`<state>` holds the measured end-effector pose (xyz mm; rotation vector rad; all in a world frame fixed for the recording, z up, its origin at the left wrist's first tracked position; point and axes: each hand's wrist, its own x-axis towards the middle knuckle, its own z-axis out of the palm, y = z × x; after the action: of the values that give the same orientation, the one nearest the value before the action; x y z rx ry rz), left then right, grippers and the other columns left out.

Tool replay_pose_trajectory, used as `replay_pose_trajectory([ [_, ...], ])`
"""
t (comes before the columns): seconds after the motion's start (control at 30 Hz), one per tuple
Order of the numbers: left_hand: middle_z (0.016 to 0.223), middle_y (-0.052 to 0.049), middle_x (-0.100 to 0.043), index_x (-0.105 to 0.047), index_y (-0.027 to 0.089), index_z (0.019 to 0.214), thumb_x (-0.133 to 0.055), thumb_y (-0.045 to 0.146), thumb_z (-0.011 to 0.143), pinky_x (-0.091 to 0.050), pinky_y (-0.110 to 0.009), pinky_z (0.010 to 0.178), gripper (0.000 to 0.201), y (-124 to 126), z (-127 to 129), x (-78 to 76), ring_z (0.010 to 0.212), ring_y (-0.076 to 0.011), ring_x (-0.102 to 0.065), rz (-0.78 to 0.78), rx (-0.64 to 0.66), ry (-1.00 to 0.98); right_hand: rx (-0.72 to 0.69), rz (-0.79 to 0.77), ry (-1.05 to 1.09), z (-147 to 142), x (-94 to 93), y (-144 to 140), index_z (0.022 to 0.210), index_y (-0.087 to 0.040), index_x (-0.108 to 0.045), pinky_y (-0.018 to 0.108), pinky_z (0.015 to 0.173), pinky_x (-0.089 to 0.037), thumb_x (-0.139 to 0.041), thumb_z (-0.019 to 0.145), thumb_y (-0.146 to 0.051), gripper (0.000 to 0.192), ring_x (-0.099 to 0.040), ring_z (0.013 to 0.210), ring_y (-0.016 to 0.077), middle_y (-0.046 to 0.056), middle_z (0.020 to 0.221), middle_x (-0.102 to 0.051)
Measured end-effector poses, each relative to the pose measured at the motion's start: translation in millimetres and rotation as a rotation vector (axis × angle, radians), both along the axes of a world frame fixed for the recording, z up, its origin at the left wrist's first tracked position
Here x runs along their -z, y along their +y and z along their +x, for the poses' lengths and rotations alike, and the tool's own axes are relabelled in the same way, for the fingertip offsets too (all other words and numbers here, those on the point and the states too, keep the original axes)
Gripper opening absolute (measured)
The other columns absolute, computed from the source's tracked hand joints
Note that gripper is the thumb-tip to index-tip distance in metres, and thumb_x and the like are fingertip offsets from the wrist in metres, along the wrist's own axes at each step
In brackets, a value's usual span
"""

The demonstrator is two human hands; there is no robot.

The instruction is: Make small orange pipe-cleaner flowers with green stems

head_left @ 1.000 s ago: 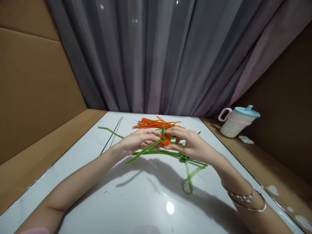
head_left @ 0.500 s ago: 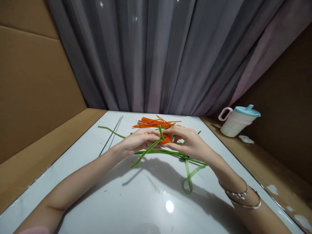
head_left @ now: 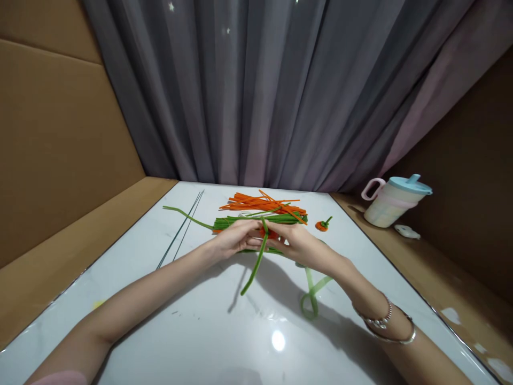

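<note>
On your side of the orange sticks [head_left: 252,202], your left hand [head_left: 234,239] and right hand [head_left: 302,245] pinch the orange piece [head_left: 273,234] in a snug grip, but squeezing too hard could squash it or make the green stick [head_left: 256,266] slip loose

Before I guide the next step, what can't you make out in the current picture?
All in the head view:
Orange piece: mostly hidden by the fingers of the left hand and right hand.
Green bundle: partly covered by the hands.
Pale green ribbon: upper right part hidden by the right forearm.
Pink sleeve: cut off by the bottom edge.
Dark specks: too small to identify.
</note>
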<state>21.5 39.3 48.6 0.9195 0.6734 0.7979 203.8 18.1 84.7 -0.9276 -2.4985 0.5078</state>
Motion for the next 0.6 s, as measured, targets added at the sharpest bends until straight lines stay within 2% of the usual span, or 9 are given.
replay_pose_trajectory([
  [0.1,0.076,-0.011,-0.07,-0.063,0.009,0.09,-0.064,0.02,0.079,-0.054,-0.032,0.071,0.016,9.8,5.9,37.7,0.064,-0.0185,-0.068,-0.095,-0.039,-0.058,0.06,-0.122,-0.003,-4.0,31.3,11.9,0.106,-0.014,-0.056,0.026,0.064,-0.044,-0.051,0.084,-0.017,0.023,-0.06,0.069,0.0172,0.007,0.084,-0.067],
  [0.2,0.075,-0.012,-0.069,-0.062,0.008,0.086,-0.063,0.02,0.081,-0.053,-0.032,0.075,0.014,14.7,7.4,57.5,0.07,-0.0191,-0.068,-0.085,-0.063,-0.083,0.122,-0.134,0.04,-11.3,61.8,18.7,0.111,-0.013,-0.05,0.025,0.059,-0.042,-0.045,0.085,-0.016,0.026,-0.057,0.064,0.0164,0.007,0.079,-0.065],
  [0.27,0.075,-0.012,-0.069,-0.063,0.008,0.082,-0.064,0.019,0.08,-0.053,-0.031,0.075,0.012,15.9,6.1,60.2,0.07,-0.0188,-0.067,-0.067,-0.077,-0.095,0.165,-0.129,0.077,-16.9,75.8,18.3,0.113,-0.014,-0.048,0.024,0.058,-0.04,-0.042,0.086,-0.015,0.028,-0.055,0.06,0.0153,0.004,0.075,-0.063],
  [0.37,0.071,-0.009,-0.068,-0.063,0.009,0.078,-0.067,0.016,0.077,-0.053,-0.027,0.068,0.008,16.6,4.3,59.3,0.065,-0.0169,-0.066,-0.045,-0.096,-0.098,0.224,-0.119,0.135,-24.4,87.0,13.0,0.118,-0.014,-0.044,0.023,0.057,-0.038,-0.041,0.085,-0.014,0.033,-0.053,0.057,0.0142,0.002,0.071,-0.06],
  [0.47,0.065,-0.006,-0.066,-0.062,0.011,0.075,-0.067,0.017,0.076,-0.052,-0.023,0.061,0.008,18.1,4.6,61.2,0.059,-0.0145,-0.064,-0.025,-0.108,-0.095,0.225,-0.116,0.181,-28.5,90.7,8.9,0.125,-0.015,-0.038,0.021,0.056,-0.037,-0.048,0.086,-0.021,0.041,-0.051,0.056,0.0132,-0.001,0.067,-0.059],
  [0.6,0.065,-0.006,-0.065,-0.063,0.011,0.075,-0.068,0.022,0.077,-0.049,-0.021,0.058,0.013,19.8,7.3,64.4,0.059,-0.0144,-0.063,0.0,-0.108,-0.09,0.21,-0.11,0.192,-27.9,91.6,10.3,0.115,-0.016,-0.046,0.021,0.053,-0.036,-0.05,0.089,-0.032,0.031,-0.051,0.056,0.0127,-0.002,0.065,-0.059],
])
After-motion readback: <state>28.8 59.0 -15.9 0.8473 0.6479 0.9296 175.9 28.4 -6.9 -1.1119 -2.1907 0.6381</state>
